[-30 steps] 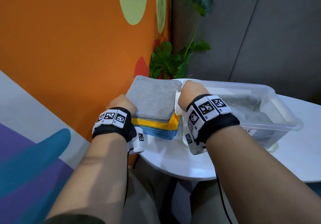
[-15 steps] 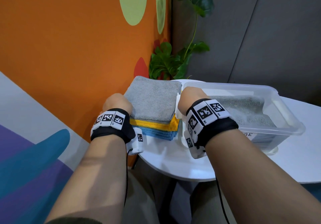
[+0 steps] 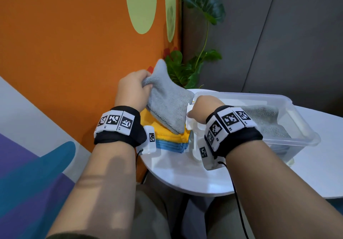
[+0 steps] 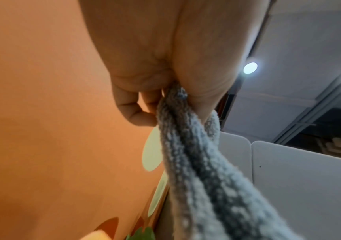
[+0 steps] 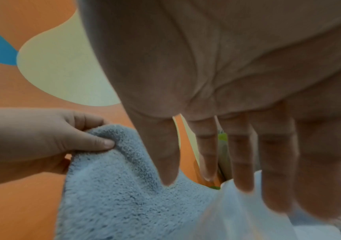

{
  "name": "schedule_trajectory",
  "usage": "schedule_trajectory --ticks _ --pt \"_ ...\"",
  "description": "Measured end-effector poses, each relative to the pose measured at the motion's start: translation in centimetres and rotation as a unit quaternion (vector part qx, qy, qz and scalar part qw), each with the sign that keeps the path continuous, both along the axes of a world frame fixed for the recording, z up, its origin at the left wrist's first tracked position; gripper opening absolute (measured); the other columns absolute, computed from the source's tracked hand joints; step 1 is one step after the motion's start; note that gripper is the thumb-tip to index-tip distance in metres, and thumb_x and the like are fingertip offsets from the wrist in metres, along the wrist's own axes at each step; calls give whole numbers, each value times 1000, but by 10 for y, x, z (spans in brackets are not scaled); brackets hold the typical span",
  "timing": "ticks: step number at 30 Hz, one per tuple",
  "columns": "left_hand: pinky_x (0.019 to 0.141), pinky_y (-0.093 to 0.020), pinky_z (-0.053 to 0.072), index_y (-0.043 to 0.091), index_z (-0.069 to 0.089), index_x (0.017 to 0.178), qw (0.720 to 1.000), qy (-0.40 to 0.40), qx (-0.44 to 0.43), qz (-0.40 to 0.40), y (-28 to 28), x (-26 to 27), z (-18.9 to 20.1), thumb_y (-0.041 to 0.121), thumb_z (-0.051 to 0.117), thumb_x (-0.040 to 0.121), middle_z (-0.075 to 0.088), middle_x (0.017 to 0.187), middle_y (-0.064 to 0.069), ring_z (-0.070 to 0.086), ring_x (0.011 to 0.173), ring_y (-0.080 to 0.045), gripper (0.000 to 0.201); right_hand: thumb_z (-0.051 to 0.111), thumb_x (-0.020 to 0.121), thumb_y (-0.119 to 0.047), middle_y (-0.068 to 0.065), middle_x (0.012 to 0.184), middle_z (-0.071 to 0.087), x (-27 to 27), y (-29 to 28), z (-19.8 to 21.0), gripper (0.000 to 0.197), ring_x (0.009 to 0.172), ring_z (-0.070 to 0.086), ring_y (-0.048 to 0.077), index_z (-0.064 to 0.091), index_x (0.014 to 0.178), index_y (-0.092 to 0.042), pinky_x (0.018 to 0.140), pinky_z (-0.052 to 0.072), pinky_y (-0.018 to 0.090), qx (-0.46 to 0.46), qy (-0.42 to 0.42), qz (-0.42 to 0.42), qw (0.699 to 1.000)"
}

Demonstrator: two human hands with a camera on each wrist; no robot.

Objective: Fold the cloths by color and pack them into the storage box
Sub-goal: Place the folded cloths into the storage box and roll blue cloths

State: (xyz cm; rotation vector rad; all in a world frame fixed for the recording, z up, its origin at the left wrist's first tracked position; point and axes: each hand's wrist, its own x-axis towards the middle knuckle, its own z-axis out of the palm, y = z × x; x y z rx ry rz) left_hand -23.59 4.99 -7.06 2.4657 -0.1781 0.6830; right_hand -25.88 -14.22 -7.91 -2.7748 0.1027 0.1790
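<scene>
A folded grey cloth (image 3: 169, 107) is pinched at its 10 o'clock corner by the left hand (image 3: 132, 90) and lifted off the yellow-and-blue stack (image 3: 172, 138). The right hand (image 3: 203, 108), fingers straight, is held at the storage box (image 3: 289, 116) rim.

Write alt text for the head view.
The left hand lifts a grey cloth off stacked yellow cloths and blue cloths; the right hand reaches beside a clear storage box.

Storage box (image 3: 289, 108) open-topped — wall (image 3: 74, 43) close left.
</scene>
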Motion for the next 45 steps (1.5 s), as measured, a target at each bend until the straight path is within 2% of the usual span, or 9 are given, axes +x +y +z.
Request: schedule_trajectory --ticks 6,9,11,13,16,21,28,35,45 --pt "79 -31 41 24 71 99 987 -104 46 -117 -26 -15 41 6 60 82 62 92 -2 57 92 -21 27 73 79 -35 13 138 35 -4 -18 26 80 121 47 35 27 142 -16 99 41 43 139 -187 -77 969" --pt "81 -31 42 23 72 98 978 -137 56 -148 -39 -22 54 4 59 80 62 95 -2 57 93 -22 29 76 77 -33 9 145 30 -9 -30 35 96 123 46 33 14 149 -25 100 42 46 169 -255 -96 947" --pt "80 -34 45 24 73 97 974 -156 47 -159 -46 -26 60 2 57 78 61 93 -2 57 92 -23 33 72 79 -33 8 141 36 -10 -44 39 80 118 51 31 28 145 -27 97 44 41 164 -270 -94 944" --pt "80 -37 46 24 73 97 970 -174 38 -165 -54 -28 65 1 55 77 60 92 -2 57 92 -23 35 66 82 -33 8 122 51 -12 -56 39 40 105 56 30 56 120 -25 83 44 33 130 -281 -70 948" --pt "82 -34 45 24 73 98 967 -193 24 -162 -65 -28 69 1 53 78 60 93 -3 57 93 -23 37 58 85 -28 7 95 61 -17 -69 42 9 87 57 27 62 92 -24 68 38 28 128 -308 -84 939" --pt "79 -17 35 22 73 103 967 -202 -9 -155 -82 -26 66 -3 51 80 59 97 -6 53 95 -15 40 53 86 -21 3 91 63 -32 -88 52 15 89 57 25 58 100 -17 75 45 33 213 -366 -141 895" --pt "82 -16 32 21 70 107 976 -138 -33 -164 -115 -24 54 -5 46 81 56 104 -6 52 100 -16 44 54 89 -19 1 100 61 -44 -119 57 25 97 57 23 49 113 -17 82 41 28 247 -410 -189 857" --pt "75 -10 26 23 63 115 977 -85 -37 -190 -153 -20 48 2 53 86 51 101 2 44 90 -6 36 54 91 -19 3 108 60 -53 -154 51 28 100 56 21 47 118 -15 81 39 26 222 -407 -230 856" --pt "80 -24 34 25 64 107 975 57 46 -208 -195 -8 18 6 52 89 58 105 -5 53 100 -22 28 52 94 -17 8 105 59 -56 -188 27 32 99 55 28 44 124 -10 74 36 28 150 -300 -278 900"
